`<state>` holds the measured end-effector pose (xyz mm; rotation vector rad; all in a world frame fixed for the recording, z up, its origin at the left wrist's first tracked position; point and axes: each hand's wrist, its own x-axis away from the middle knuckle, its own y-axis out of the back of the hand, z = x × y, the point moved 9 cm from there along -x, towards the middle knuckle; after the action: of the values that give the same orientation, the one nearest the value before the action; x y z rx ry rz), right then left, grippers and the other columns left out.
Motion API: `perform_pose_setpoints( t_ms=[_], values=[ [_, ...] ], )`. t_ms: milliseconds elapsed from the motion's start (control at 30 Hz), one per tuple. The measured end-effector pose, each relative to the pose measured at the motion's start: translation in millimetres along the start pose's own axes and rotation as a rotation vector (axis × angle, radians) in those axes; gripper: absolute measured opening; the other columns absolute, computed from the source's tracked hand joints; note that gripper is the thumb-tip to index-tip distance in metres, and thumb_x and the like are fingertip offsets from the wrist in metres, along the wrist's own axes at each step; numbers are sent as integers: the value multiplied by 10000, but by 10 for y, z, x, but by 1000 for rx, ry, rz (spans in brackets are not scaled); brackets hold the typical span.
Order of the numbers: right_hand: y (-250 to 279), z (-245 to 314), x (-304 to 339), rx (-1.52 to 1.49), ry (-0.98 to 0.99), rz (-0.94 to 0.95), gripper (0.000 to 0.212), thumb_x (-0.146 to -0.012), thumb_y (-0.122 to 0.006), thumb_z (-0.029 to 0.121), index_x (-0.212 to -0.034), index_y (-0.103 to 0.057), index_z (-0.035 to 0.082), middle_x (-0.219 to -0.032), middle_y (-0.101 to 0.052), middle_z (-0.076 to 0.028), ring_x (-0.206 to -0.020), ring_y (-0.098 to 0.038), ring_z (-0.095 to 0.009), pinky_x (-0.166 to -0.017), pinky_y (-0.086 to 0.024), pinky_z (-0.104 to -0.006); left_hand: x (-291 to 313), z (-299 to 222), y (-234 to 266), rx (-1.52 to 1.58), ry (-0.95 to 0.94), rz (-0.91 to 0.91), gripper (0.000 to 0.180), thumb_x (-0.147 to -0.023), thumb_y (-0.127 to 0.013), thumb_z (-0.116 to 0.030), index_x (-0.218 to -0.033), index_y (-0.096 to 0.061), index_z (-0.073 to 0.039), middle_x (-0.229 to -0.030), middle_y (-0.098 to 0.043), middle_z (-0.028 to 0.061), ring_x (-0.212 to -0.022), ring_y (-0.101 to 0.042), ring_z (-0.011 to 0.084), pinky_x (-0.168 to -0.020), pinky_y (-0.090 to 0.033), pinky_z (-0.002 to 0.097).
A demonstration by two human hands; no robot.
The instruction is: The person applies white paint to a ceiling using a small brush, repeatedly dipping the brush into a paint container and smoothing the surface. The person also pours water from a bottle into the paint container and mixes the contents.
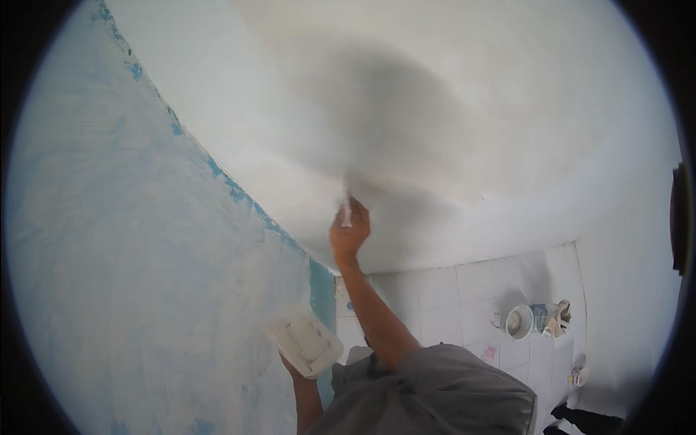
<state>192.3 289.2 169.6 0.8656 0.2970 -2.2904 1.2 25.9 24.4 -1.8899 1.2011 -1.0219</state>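
Before the white wall (507,123), at mid-view: right hand (349,228), bare, arm stretched forward and up, fingers wrapped narrowly around a hand tool (346,213). Tool: slim, pale handle; far end blurred, its form and any contact with the wall impossible to tell. Soft grey shadows lie on the wall around and above it.

Lower and to the left: left hand (288,365), bare, mostly hidden behind a tray (304,344), which it holds from below and behind; exact finger spread cannot be told. Tray: one, rectangular, off-white, rimmed, tilted, its hollow smeared and marked with darker lines.

Left side: one wall (145,254), blue under patchy white; stronger blue along the corner where it meets the white wall, and a plain blue strip low down, near the tray.

Wearer: grey shirt (435,395), sleeve at the right upper arm.

Floor (435,304): pale square tiles, a pink stain (490,354) near the shirt. Near its far right corner, one white bucket (518,322), contents unclear; just beside it, a blue container (539,317) and a crumpled beige bag (560,319). Along its right edge, nearer the wearer: one small multicoloured item (578,375), kind unclear.
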Motion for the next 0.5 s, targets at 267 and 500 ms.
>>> perform_pose_setpoints(
  t_ms=[267, 500],
  values=[
    [549, 295, -877, 76, 55, -244, 340, -795, -625, -34, -1131, -667, -14, -1084, -599, -122, -911, -589, -294, -773, -511, -386, 201, 68, 216, 59, -42, -79, 609, -990, -362, -528, -1417, -423, -98, -1347, -543, 137, -1149, -586, 346, -943, -516, 532],
    [3, 794, -611, 225, 83, -1, 476, -704, -672, -55, -1168, -671, 49, -1055, -593, -65, -885, -566, -273, -728, -514, -381, 80, 216, -276, 76, 125, 81, 632, -972, -397, -547, -1411, -425, -94, -1287, -584, 145, -1076, -627, 359, -860, -569, 517]
  ],
)
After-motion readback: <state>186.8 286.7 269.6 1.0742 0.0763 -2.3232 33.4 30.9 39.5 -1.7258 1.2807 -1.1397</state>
